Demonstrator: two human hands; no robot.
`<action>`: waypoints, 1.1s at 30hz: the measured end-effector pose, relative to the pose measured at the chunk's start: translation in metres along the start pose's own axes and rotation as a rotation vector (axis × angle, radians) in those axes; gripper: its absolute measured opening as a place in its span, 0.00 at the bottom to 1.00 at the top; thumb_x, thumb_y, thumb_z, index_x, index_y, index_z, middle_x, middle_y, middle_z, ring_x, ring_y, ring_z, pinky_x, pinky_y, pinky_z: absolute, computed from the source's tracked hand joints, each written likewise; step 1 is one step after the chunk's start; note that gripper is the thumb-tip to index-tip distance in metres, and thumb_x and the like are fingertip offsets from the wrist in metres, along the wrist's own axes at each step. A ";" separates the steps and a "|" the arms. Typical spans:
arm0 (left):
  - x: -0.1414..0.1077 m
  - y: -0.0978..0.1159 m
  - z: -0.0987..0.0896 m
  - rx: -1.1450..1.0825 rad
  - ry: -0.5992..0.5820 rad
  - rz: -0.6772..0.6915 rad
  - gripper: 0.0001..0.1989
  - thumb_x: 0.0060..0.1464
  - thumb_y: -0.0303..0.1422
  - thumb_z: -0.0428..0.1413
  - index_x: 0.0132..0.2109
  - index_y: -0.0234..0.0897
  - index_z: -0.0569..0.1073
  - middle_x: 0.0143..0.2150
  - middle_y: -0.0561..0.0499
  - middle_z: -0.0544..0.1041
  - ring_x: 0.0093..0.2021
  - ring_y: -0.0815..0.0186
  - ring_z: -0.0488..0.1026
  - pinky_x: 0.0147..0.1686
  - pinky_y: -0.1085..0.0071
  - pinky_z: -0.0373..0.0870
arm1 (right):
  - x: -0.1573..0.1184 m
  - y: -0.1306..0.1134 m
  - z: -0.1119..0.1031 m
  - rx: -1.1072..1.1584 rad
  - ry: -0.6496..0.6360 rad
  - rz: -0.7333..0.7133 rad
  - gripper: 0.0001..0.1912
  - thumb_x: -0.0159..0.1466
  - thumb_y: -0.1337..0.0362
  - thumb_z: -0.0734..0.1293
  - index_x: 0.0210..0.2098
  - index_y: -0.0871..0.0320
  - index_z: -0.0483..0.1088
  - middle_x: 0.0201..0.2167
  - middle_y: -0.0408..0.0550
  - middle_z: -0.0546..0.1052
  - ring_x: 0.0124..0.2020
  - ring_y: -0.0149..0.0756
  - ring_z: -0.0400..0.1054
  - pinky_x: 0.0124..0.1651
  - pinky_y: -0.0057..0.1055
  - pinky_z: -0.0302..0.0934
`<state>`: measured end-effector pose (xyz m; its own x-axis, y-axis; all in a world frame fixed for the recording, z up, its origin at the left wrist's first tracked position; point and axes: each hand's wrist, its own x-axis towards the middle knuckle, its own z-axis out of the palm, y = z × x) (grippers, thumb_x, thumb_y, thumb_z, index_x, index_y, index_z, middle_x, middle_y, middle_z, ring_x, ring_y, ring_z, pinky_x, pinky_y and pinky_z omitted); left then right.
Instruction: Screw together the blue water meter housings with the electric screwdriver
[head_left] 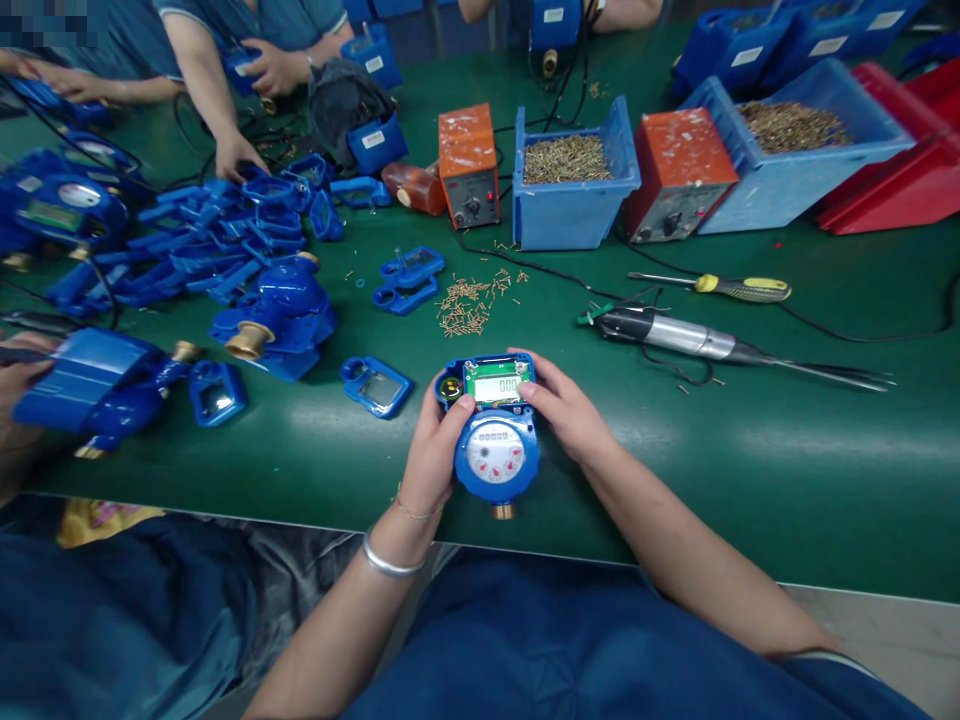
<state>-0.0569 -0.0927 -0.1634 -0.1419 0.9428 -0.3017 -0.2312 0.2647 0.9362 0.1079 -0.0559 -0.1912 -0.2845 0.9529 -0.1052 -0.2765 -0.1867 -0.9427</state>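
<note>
Between my two hands is a blue water meter [496,455] with a round dial, a brass fitting at its lower end and an uncovered green circuit board with a lit display [496,390] at its top. My left hand [431,445] grips its left side, the thumb beside the display. On the right side my right hand [566,410] holds the upper housing, its thumb at the display's right edge. A blue cover frame [376,387] lies left of the meter. Small screws [465,307] are scattered beyond it, near two more blue covers [409,280].
An electric screwdriver [686,335] and a yellow-handled screwdriver [742,289] lie right. Behind stand orange power boxes [469,165], screw-filled blue bins [566,215] and a red bin [892,180]. Blue parts [217,235] and another meter [281,310] are left. Co-workers' hands [236,150] work nearby; cables cross the table.
</note>
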 end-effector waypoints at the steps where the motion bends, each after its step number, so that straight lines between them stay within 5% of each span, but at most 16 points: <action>1: 0.000 0.000 0.000 0.000 -0.003 0.004 0.29 0.54 0.40 0.61 0.60 0.40 0.65 0.59 0.46 0.72 0.59 0.54 0.69 0.59 0.60 0.65 | 0.001 -0.001 0.001 -0.031 0.025 -0.007 0.29 0.58 0.50 0.70 0.56 0.54 0.66 0.54 0.48 0.74 0.53 0.44 0.69 0.58 0.43 0.64; 8: 0.001 -0.002 -0.002 -0.006 -0.009 0.009 0.26 0.55 0.41 0.61 0.59 0.40 0.67 0.57 0.46 0.74 0.57 0.55 0.71 0.56 0.61 0.67 | 0.001 0.003 0.002 -0.194 0.077 -0.080 0.26 0.63 0.46 0.65 0.54 0.54 0.68 0.50 0.48 0.75 0.54 0.43 0.67 0.61 0.43 0.60; 15: 0.002 -0.004 -0.003 -0.002 0.000 0.005 0.26 0.54 0.41 0.61 0.58 0.41 0.67 0.56 0.46 0.74 0.55 0.55 0.72 0.54 0.62 0.69 | 0.001 0.013 -0.003 -0.101 0.048 -0.094 0.25 0.68 0.45 0.57 0.58 0.50 0.66 0.60 0.44 0.68 0.63 0.41 0.59 0.67 0.45 0.52; 21: 0.001 -0.003 -0.005 -0.006 -0.021 0.016 0.26 0.55 0.41 0.60 0.59 0.41 0.66 0.57 0.46 0.73 0.57 0.54 0.71 0.57 0.58 0.67 | 0.000 0.004 -0.003 -0.070 -0.081 -0.040 0.34 0.60 0.49 0.70 0.62 0.53 0.59 0.59 0.50 0.68 0.58 0.44 0.65 0.62 0.43 0.60; 29: 0.004 -0.006 -0.006 -0.006 -0.026 0.015 0.28 0.55 0.41 0.60 0.60 0.41 0.66 0.58 0.46 0.73 0.58 0.54 0.70 0.59 0.58 0.65 | 0.004 0.011 -0.003 -0.075 0.021 -0.049 0.23 0.67 0.46 0.61 0.55 0.51 0.68 0.57 0.46 0.71 0.60 0.41 0.63 0.65 0.44 0.56; 33: -0.003 0.000 -0.011 0.029 0.027 -0.021 0.27 0.54 0.42 0.61 0.59 0.41 0.67 0.56 0.47 0.74 0.56 0.55 0.71 0.56 0.61 0.69 | 0.009 0.014 -0.004 -0.109 0.039 -0.073 0.25 0.68 0.45 0.57 0.57 0.51 0.67 0.58 0.45 0.70 0.61 0.38 0.61 0.68 0.41 0.51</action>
<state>-0.0666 -0.0974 -0.1648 -0.1630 0.9313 -0.3257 -0.2067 0.2906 0.9343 0.1050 -0.0491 -0.2063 -0.2312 0.9718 -0.0455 -0.1928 -0.0916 -0.9769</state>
